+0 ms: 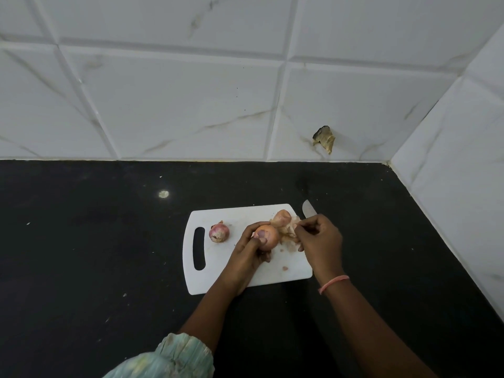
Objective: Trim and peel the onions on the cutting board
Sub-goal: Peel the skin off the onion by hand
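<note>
A white cutting board [218,279] lies on the black counter. My left hand [249,255] grips a pale orange onion [268,237] just above the board's middle. My right hand [319,240] holds a knife whose blade tip [308,208] sticks out past the board's far right corner, and its fingers pinch a piece of papery skin [296,223]. A heap of peeled skins [287,234] lies under that hand. Another onion [282,216] sits behind the heap. A reddish onion [219,232] with its skin on rests near the board's handle slot.
The black counter [109,255] runs to a white tiled wall at the back and another on the right. A chipped hole [324,139] shows in the back tile. Small scraps [285,268] lie on the board's near right part.
</note>
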The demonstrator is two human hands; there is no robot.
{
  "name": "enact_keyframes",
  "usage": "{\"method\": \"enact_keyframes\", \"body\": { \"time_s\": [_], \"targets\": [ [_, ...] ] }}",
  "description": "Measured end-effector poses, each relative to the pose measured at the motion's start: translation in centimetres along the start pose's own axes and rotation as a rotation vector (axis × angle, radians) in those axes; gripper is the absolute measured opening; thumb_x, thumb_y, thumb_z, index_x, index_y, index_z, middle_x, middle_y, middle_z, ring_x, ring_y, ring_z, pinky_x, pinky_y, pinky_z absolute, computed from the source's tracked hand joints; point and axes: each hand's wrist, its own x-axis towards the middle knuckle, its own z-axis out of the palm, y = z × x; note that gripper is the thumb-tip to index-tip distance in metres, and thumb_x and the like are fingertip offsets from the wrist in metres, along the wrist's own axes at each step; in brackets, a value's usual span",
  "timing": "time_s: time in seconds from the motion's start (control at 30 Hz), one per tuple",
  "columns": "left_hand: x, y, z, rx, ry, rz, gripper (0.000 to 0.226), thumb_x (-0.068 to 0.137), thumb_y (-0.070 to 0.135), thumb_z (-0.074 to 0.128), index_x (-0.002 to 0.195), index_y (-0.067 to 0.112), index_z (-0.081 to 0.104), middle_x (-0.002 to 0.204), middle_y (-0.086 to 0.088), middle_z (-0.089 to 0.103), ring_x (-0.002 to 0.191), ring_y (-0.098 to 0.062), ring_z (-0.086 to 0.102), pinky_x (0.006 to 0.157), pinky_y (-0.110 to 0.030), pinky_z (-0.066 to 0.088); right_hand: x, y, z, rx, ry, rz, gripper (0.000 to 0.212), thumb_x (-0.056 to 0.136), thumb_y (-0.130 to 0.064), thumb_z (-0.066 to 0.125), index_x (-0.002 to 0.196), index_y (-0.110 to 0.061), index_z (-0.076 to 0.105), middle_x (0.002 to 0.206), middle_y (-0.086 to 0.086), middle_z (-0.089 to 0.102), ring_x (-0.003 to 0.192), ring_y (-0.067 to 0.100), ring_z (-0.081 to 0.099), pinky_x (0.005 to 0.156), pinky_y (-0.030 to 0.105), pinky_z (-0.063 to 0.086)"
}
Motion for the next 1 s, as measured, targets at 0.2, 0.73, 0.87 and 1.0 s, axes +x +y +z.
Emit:
{"method": "enact_keyframes", "body": {
  "time_s": [0.2, 0.73, 0.87, 1.0],
  "targets": [
    [0.0, 0.0, 0.0, -0.059, -0.020, -0.003, 0.049, 0.096, 0.041, 0.057, 0.130, 0.009, 0.040, 0.108, -0.025, 0.067, 0.068, -0.020, 0.055, 0.070, -0.030, 0.050, -1.0, 0.4, 0.0, -0.217, -0.127, -0.202, 0.031, 0.085, 0.004, 0.062, 0.102, -0.021, 0.070, 0.099, -0.012, 0.066, 0.090, 0.005, 0.063, 0.078, 0.020, 0.053],
    [0.1, 0.4, 0.4, 0.111, -0.115, 0.069, 0.068, 0.106, 0.050, 0.024, 0.124, -0.012, 0.046, 0.110, -0.030, 0.056, 0.073, -0.010, 0.053, 0.064, -0.027, 0.044, -2.1, -0.6, 1.6, -0.164, -0.266, -0.295, 0.014, 0.084, -0.022, 0.073, 0.098, -0.020, 0.072, 0.085, -0.015, 0.070, 0.083, -0.003, 0.067, 0.071, 0.021, 0.057],
    [0.1, 0.5, 0.5, 0.171, -0.108, 0.083, 0.068, 0.099, 0.062, 0.034, 0.125, 0.003, 0.056, 0.113, -0.034, 0.054, 0.074, -0.014, 0.048, 0.064, -0.029, 0.043, -1.9, -0.6, 1.6, -0.175, -0.264, -0.331, 0.012, 0.084, -0.024, 0.072, 0.095, -0.019, 0.074, 0.085, -0.011, 0.072, 0.082, -0.002, 0.067, 0.076, 0.022, 0.057],
    [0.2, 0.2, 0.3, 0.157, -0.077, 0.063, 0.065, 0.096, 0.060, 0.042, 0.124, 0.002, 0.054, 0.097, -0.018, 0.055, 0.070, -0.015, 0.043, 0.061, -0.027, 0.041, -1.2, -0.3, 1.4, -0.213, -0.271, -0.343, 0.011, 0.083, -0.026, 0.073, 0.089, -0.018, 0.074, 0.080, -0.008, 0.072, 0.078, 0.003, 0.068, 0.073, 0.029, 0.058]
  ]
}}
